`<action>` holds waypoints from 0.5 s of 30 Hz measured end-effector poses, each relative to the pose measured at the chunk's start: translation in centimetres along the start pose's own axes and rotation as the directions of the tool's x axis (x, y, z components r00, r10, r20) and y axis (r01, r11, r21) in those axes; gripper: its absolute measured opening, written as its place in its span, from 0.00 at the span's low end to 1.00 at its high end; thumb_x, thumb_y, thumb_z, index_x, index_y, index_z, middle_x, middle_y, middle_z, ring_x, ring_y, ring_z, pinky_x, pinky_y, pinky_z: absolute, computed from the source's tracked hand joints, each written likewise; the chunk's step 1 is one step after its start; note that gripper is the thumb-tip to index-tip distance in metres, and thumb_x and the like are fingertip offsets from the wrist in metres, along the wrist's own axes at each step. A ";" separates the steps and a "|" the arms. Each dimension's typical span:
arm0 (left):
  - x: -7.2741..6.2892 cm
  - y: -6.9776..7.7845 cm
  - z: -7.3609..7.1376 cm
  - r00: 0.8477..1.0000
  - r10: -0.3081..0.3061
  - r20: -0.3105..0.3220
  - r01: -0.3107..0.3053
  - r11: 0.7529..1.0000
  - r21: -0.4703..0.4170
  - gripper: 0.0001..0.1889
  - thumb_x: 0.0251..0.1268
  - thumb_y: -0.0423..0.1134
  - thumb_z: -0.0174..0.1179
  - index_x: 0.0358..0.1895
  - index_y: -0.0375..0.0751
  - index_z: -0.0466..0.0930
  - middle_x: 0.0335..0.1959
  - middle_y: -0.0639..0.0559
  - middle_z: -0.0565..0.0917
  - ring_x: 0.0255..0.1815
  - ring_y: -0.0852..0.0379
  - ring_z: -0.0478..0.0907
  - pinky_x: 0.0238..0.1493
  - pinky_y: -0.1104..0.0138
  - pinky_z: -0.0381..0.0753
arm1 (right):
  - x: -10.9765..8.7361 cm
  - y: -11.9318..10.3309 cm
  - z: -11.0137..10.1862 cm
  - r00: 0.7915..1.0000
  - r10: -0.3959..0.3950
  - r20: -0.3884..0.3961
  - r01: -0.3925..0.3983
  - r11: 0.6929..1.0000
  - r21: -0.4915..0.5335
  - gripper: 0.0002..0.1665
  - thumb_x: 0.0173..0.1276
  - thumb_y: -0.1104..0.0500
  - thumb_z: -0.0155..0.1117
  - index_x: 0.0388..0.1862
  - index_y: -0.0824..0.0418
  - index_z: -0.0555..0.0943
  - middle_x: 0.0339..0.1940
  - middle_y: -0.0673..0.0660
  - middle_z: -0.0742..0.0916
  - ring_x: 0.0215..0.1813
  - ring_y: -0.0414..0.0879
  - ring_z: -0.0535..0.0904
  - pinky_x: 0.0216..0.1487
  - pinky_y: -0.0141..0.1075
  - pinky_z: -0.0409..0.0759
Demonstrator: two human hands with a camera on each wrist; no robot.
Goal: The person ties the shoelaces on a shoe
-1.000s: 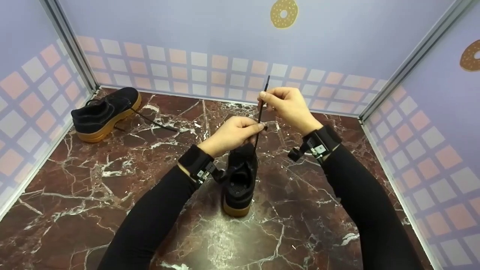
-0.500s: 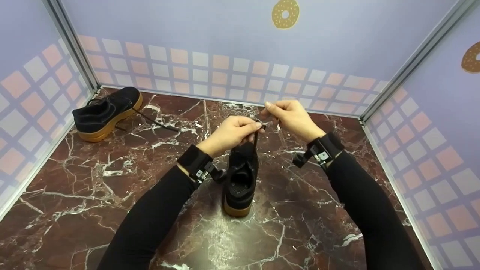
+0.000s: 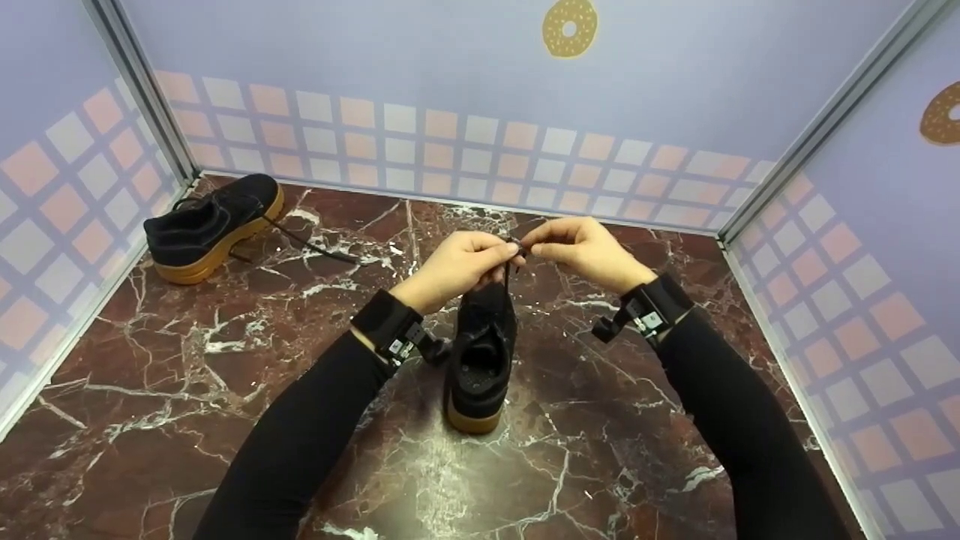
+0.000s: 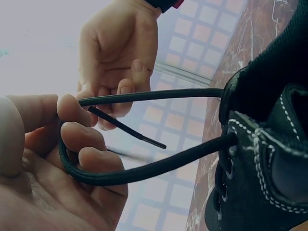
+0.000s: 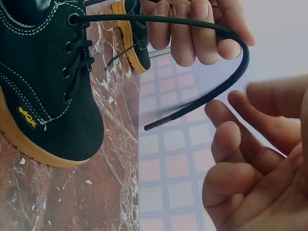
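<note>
A black shoe (image 3: 480, 382) with a tan sole stands heel toward me, below my hands. My left hand (image 3: 465, 262) pinches a black shoelace (image 4: 154, 94) between thumb and index finger, above the toe. In the left wrist view, the lace's two strands run from the shoe's collar and top eyelet to this hand, one passing round the curled fingers. The free tip hangs bent over in the right wrist view. My right hand (image 3: 589, 255) is close beside the left, its loosely bent fingertips (image 5: 215, 107) right at the lace's bend, thumb apart from it.
A second black shoe (image 3: 214, 221) with a tan sole stands at the far left, one loose lace (image 3: 315, 249) trailing on the brown marbled surface (image 3: 615, 465). Panels with a tile pattern (image 3: 397, 150) close off the back and both sides.
My right hand has let go of the upright lace end and come down beside the left fingertips. The lace end now bends over. My left hand has stayed nearly in place.
</note>
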State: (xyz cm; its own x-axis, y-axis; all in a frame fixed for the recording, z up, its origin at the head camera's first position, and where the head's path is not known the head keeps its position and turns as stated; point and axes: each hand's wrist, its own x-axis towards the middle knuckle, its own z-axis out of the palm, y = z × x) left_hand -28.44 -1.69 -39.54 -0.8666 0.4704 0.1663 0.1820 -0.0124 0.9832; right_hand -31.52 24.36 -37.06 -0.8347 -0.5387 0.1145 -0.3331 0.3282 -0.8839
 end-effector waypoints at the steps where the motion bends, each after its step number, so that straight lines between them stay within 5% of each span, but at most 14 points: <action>1: 0.0 0.0 0.0 1.000 0.001 0.000 -0.001 1.000 0.001 0.16 0.87 0.43 0.63 0.48 0.34 0.94 0.23 0.55 0.82 0.20 0.63 0.69 0.23 0.73 0.67 | 0.0 0.0 0.0 1.000 -0.008 0.015 0.008 1.000 -0.007 0.13 0.80 0.63 0.69 0.58 0.64 0.91 0.42 0.57 0.93 0.34 0.42 0.83 0.36 0.31 0.81; 6: 0.0 -0.2 -0.2 1.000 -0.008 -0.004 0.008 1.000 0.010 0.15 0.87 0.44 0.63 0.46 0.38 0.95 0.23 0.55 0.82 0.21 0.62 0.69 0.24 0.73 0.68 | 0.1 0.1 0.2 0.999 -0.007 0.044 0.010 0.998 -0.061 0.12 0.78 0.58 0.76 0.56 0.60 0.92 0.51 0.57 0.94 0.51 0.51 0.90 0.53 0.37 0.88; 15: 0.0 -0.1 -0.4 1.000 -0.016 -0.007 0.016 0.999 0.037 0.18 0.87 0.46 0.63 0.50 0.33 0.93 0.25 0.55 0.83 0.22 0.62 0.70 0.26 0.72 0.70 | 0.0 0.0 0.3 1.000 0.015 0.011 -0.014 0.991 -0.133 0.13 0.73 0.52 0.82 0.52 0.55 0.93 0.47 0.63 0.93 0.44 0.56 0.88 0.44 0.37 0.86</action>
State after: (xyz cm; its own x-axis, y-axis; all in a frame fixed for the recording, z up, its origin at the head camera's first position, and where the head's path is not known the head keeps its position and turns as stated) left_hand -28.63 -2.08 -39.62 -0.8728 0.4640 0.1515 0.1853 0.0277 0.9823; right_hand -31.34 24.15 -37.20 -0.8349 -0.5419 0.0961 -0.3770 0.4360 -0.8172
